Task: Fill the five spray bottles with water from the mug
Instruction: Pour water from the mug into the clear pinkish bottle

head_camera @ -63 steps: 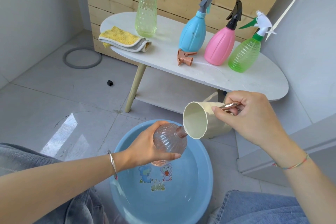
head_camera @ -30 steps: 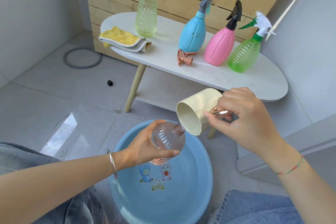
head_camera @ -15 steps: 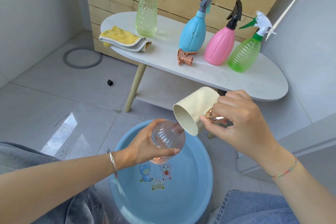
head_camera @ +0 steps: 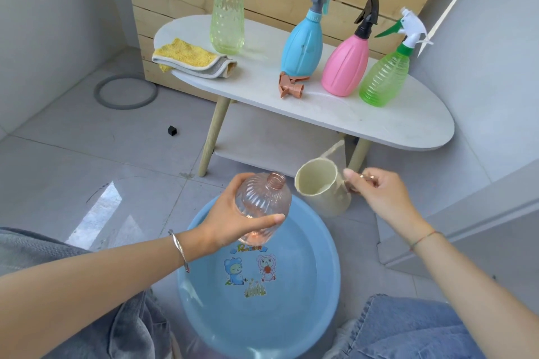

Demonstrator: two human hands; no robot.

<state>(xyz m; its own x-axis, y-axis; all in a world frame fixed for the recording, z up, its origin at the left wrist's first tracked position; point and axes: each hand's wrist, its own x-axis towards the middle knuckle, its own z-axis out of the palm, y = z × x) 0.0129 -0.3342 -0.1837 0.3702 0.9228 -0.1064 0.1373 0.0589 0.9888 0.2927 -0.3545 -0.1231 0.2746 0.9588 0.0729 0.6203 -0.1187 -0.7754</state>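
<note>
Low over the blue basin [head_camera: 315, 309], left hand [head_camera: 230, 221]: fingers wrapped around the uncapped pink-tinted bottle [head_camera: 264, 201], neck tilted up. Just right of it, right hand [head_camera: 379, 195]: fingers pinching the cream mug [head_camera: 323, 192] by its handle, mouth angled toward the bottle. Beyond the basin, four capped spray bottles [head_camera: 344, 67] stand on the white surface [head_camera: 408, 125].

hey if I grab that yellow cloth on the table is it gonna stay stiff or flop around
The yellow cloth will probably flop: it lies folded in soft layers, and one edge droops over the table rim. Its fuzzy pile suggests it is light and easy to grip, unlikely to slip. It may unfold when lifted by one corner.
</note>
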